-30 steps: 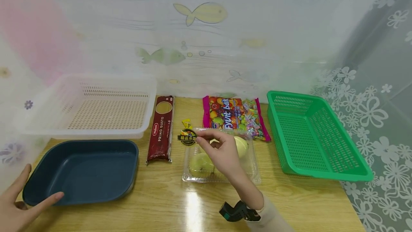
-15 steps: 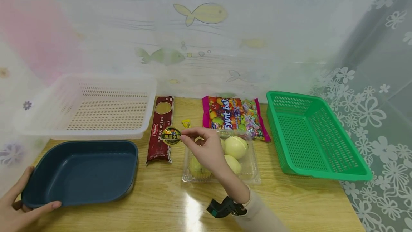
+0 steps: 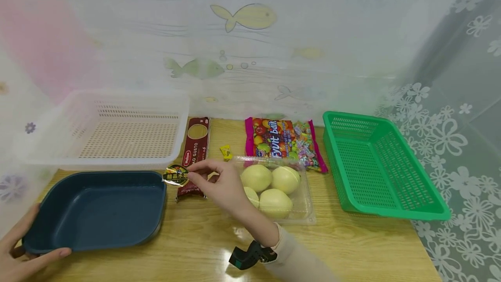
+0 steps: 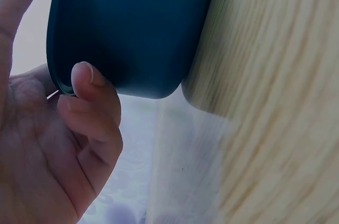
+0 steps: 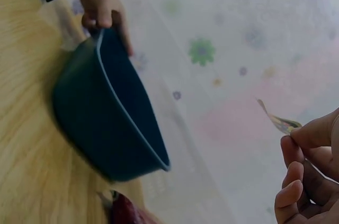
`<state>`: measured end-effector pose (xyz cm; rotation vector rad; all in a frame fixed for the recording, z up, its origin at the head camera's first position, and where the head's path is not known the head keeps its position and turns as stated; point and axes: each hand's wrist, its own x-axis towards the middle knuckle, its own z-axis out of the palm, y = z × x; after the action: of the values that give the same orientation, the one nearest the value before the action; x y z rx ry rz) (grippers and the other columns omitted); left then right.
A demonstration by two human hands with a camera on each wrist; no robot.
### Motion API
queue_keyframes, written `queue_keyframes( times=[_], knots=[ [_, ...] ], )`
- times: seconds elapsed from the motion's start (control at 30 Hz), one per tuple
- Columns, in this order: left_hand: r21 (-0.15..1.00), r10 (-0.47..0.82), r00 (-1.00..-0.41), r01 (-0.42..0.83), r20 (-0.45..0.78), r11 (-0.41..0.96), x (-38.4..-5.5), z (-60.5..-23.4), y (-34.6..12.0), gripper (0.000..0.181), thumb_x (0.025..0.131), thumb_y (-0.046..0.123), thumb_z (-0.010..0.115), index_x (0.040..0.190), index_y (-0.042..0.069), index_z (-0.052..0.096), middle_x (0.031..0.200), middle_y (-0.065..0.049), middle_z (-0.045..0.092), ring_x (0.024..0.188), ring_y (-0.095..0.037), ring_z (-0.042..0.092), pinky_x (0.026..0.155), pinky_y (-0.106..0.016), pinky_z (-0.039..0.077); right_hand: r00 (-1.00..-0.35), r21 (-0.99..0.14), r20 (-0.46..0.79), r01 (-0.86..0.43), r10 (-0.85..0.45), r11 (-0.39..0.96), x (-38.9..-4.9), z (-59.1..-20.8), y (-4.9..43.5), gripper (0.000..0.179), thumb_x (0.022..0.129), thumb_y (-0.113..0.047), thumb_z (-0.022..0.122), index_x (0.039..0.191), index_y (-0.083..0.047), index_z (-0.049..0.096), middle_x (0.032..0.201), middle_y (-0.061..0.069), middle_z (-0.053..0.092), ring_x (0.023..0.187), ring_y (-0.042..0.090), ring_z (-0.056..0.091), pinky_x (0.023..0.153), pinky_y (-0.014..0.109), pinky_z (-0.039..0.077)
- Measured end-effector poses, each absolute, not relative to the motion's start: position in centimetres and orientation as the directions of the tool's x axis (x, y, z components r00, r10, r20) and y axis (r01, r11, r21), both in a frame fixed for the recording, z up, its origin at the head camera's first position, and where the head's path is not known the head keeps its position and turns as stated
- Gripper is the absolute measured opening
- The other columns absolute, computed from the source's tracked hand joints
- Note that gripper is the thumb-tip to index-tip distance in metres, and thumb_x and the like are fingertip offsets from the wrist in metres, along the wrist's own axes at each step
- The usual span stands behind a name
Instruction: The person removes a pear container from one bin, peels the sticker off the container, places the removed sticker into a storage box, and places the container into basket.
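Note:
My right hand (image 3: 225, 188) pinches a black and gold label (image 3: 175, 176) between thumb and index finger. In the head view it overlaps the right end of the dark blue basin (image 3: 109, 212) and the edge of a dark red spaghetti packet (image 3: 197, 142). The right wrist view shows the label (image 5: 283, 125) bent, seen almost edge-on. My left hand (image 3: 15, 260) grips the basin's near left corner, thumb along the front rim. Its fingers (image 4: 95, 115) curl at the rim in the left wrist view. Pale yellow-green fruits (image 3: 275, 203) sit inside a clear plastic box (image 3: 309, 214), partly behind my right forearm.
A white perforated basket (image 3: 129, 160) stands behind the basin. On the right is a green basket (image 3: 364, 212). A fruit candy bag (image 3: 274, 136) lies behind the clear box, a small yellow wrapped piece (image 3: 225, 152) to its left. Patterned curtain (image 3: 250, 55) hangs at the back.
My right hand has carried the label leftward from over the clear box, past the spaghetti packet to the basin's right edge. The left hand's fingers have closed in on the basin's corner.

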<state>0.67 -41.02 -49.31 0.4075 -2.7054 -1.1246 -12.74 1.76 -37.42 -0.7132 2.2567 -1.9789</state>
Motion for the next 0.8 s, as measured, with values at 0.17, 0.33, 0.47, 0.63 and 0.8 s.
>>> queue_keyframes(
  times=[0.17, 0.33, 0.47, 0.63, 0.8],
  knots=[
    [0.717, -0.329, -0.943, -0.197, 0.047, 0.669, 0.7, -49.3, -40.9, 0.125, 0.085, 0.018, 0.093, 0.167, 0.038, 0.0, 0.166, 0.025, -0.004, 0.152, 0.003, 0.002, 0.06, -0.002, 0.037, -0.882, -0.958, 0.238, -0.282, -0.406, 0.051, -12.4, -37.5, 0.2, 0.012, 0.099, -0.01, 0.076, 0.107, -0.003, 0.081, 0.091, 0.015, 0.078, 0.067, -0.001, 0.058, 0.059, 0.015, 0.045],
    [0.703, -0.313, -0.948, -0.189, 0.051, 0.686, 0.8, -49.4, -41.1, 0.127, 0.085, 0.019, 0.093, 0.168, 0.037, -0.001, 0.17, 0.017, -0.006, 0.144, 0.014, 0.004, 0.059, -0.005, 0.039, -0.866, -0.959, 0.231, -0.279, -0.444, 0.046, -12.3, -38.0, -1.4, 0.013, 0.099, -0.009, 0.075, 0.108, -0.001, 0.081, 0.091, 0.016, 0.078, 0.066, -0.004, 0.058, 0.059, 0.014, 0.045],
    [0.699, -0.31, -0.95, -0.193, 0.043, 0.688, 0.9, -49.5, -41.3, 0.127, 0.086, 0.021, 0.092, 0.167, 0.037, -0.003, 0.168, 0.021, -0.007, 0.15, 0.006, 0.002, 0.059, -0.005, 0.04, -0.853, -0.954, 0.24, -0.297, -0.463, 0.052, -12.2, -38.6, -2.5, 0.012, 0.098, -0.008, 0.075, 0.106, -0.001, 0.081, 0.089, 0.014, 0.078, 0.063, -0.005, 0.056, 0.057, 0.013, 0.046],
    [0.71, -0.318, -0.948, -0.213, 0.018, 0.672, 0.8, -49.4, -41.3, 0.126, 0.087, 0.022, 0.092, 0.166, 0.037, -0.005, 0.171, 0.012, -0.01, 0.161, -0.029, -0.001, 0.058, -0.005, 0.038, -0.833, -0.934, 0.259, -0.345, -0.488, 0.092, -11.8, -39.1, -3.9, 0.011, 0.098, -0.009, 0.076, 0.105, -0.003, 0.082, 0.088, 0.01, 0.078, 0.065, -0.007, 0.055, 0.06, 0.013, 0.047],
    [0.735, -0.346, -0.938, -0.237, -0.003, 0.636, 0.8, -49.3, -41.0, 0.123, 0.088, 0.021, 0.091, 0.166, 0.038, -0.002, 0.166, 0.022, -0.007, 0.16, -0.039, 0.0, 0.061, 0.0, 0.036, -0.799, -0.88, 0.3, -0.442, -0.522, 0.171, -11.6, -39.6, -5.1, 0.011, 0.1, -0.012, 0.075, 0.106, -0.008, 0.083, 0.086, 0.0, 0.078, 0.065, -0.011, 0.053, 0.057, 0.012, 0.048]
  ],
)
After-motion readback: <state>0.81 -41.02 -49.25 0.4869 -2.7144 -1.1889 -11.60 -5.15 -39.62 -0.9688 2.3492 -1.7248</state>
